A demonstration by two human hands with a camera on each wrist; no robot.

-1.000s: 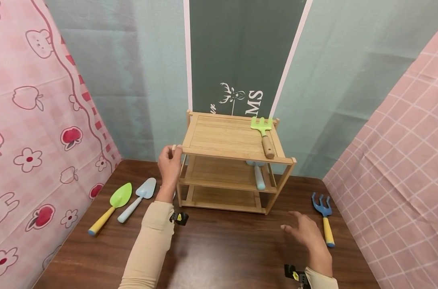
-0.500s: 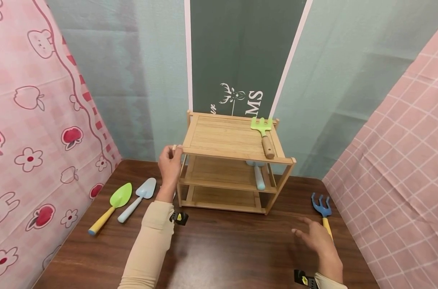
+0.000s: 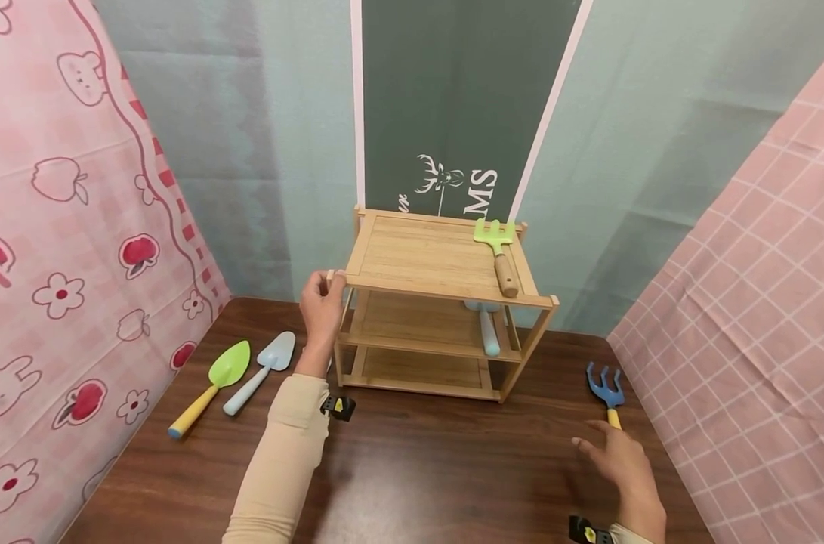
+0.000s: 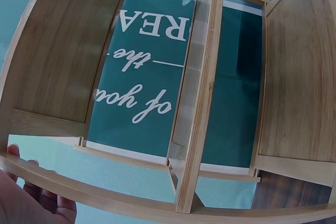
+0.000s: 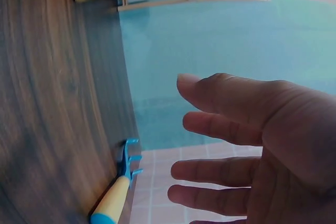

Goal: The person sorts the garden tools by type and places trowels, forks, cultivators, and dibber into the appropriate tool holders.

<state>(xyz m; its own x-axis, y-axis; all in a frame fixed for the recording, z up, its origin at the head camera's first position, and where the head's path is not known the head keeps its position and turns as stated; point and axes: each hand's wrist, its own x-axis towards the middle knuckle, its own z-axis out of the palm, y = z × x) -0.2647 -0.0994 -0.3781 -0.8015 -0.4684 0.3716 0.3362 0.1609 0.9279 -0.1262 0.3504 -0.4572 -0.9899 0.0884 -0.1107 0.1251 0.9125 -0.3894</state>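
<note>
My left hand [image 3: 322, 301] grips the front left corner of a three-tier wooden shelf [image 3: 425, 253]; in the left wrist view its fingers curl around the side post. On the right, my right hand [image 3: 618, 457] hovers with spread fingers, overlapping the yellow handle of a blue hand fork [image 3: 606, 387] in the head view. The right wrist view shows this fork [image 5: 113, 200] lying on the table, apart from the fingers. A green hand fork [image 3: 498, 253] with a wooden handle lies on the top tier. A pale blue tool [image 3: 489, 332] rests on the middle tier, its head partly hidden.
Left of the shelf, a green trowel [image 3: 211, 387] with a yellow handle and a pale blue trowel [image 3: 260, 372] lie on the brown table [image 3: 412, 468]. Pink cloths [image 3: 745, 302] hang at both sides, and a teal curtain [image 3: 303, 151] hangs behind the shelf.
My right hand has moved right and slightly downward in the head view, over the blue fork's handle. The left hand keeps its grip on the shelf corner.
</note>
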